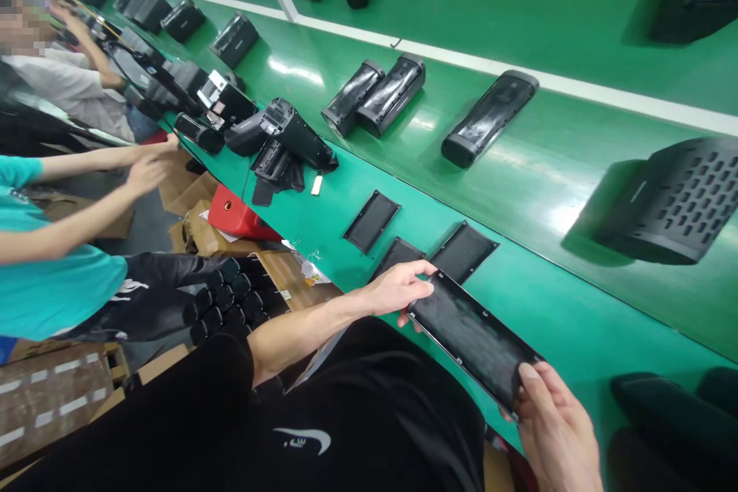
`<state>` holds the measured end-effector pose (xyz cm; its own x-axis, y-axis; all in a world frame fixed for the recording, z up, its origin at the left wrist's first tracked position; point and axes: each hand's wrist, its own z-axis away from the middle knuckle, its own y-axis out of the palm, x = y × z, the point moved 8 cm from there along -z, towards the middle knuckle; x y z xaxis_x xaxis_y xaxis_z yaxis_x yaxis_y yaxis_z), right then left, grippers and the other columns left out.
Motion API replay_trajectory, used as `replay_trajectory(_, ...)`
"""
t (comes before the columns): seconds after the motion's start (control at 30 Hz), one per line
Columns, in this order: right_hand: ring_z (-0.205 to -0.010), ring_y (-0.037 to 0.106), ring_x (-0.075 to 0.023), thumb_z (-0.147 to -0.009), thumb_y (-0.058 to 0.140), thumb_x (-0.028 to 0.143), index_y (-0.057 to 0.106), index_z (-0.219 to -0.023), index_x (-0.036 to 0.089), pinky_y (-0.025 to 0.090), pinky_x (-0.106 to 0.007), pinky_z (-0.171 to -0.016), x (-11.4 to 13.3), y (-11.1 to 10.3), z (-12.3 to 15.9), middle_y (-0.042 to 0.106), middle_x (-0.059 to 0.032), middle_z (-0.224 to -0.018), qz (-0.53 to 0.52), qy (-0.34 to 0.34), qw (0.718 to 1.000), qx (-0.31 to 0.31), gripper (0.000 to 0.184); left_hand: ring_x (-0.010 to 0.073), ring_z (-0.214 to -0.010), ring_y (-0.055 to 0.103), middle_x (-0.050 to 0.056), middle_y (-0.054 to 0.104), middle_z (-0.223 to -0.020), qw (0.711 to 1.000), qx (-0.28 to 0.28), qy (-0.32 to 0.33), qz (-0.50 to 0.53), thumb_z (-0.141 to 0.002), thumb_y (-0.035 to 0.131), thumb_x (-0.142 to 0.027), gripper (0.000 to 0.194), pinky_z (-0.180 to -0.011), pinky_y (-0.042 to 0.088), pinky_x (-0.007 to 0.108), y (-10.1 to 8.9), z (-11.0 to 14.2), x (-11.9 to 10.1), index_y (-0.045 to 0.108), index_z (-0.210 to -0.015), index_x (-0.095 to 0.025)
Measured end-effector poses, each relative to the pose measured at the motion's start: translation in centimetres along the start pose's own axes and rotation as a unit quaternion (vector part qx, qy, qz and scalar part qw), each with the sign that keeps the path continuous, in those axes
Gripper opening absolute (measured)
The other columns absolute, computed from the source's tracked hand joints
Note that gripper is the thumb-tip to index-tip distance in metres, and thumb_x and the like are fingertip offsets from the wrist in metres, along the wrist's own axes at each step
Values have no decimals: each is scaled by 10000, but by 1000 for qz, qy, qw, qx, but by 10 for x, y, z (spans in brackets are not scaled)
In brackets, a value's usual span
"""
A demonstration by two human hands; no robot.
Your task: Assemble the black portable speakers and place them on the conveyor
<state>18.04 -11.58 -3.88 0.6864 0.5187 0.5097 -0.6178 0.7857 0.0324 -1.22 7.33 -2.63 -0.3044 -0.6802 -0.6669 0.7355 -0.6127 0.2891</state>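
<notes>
I hold a flat black rectangular panel over the near edge of the green belt, one hand at each end. My left hand grips its far-left end with fingers curled over the edge. My right hand clamps the near-right end, thumb on top. Three similar black panels lie flat on the belt just beyond my left hand.
Black speaker housings lie along the belt; a large perforated one sits at right. A pile of black parts lies further left. A person in a teal shirt works beside me. Cardboard boxes stand below.
</notes>
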Motion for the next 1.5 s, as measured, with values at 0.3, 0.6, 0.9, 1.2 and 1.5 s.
replay_trajectory(0.3,-502,486,-108,-550,1008,486,602,-897,239,485,-218,-479,-3,-1,-7,530,83,-609,13,13,1000,6,589,76,-389,470,-93,579,-611,999,-11,-7,-53,-908,657,-483,423,-428,318,185,-3,0,-6,536,-1197,-199)
replay_trajectory(0.6,-473,434,-96,-673,964,515,624,-910,232,388,-221,-415,-9,3,-15,580,57,-665,41,-21,997,65,502,243,-830,629,11,651,-849,901,-66,-26,-429,-710,753,-820,742,-704,383,303,-15,-20,-24,610,-1139,-232)
replay_trajectory(0.9,-508,484,-96,-606,1001,473,603,-893,229,426,-212,-457,-12,7,-13,600,47,-695,0,0,998,58,548,263,-865,646,23,679,-890,884,-71,9,-463,-730,807,-729,672,-728,380,309,-4,-23,-30,572,-1123,-236)
replay_trajectory(1.2,-454,422,-70,-502,1041,415,586,-890,222,403,-197,-427,-7,11,-5,504,81,-610,-24,41,998,34,628,131,-785,557,-10,652,-941,964,-30,76,-251,-844,749,-515,363,-710,404,250,-10,-22,-29,663,-996,-197)
replay_trajectory(1.5,-473,477,-89,-526,1029,472,582,-919,234,428,-198,-407,-8,9,-6,574,64,-668,-5,38,999,15,641,111,-752,510,-27,618,-805,984,-37,74,-160,-849,763,-403,285,-729,409,226,-13,-24,-20,714,-999,-166)
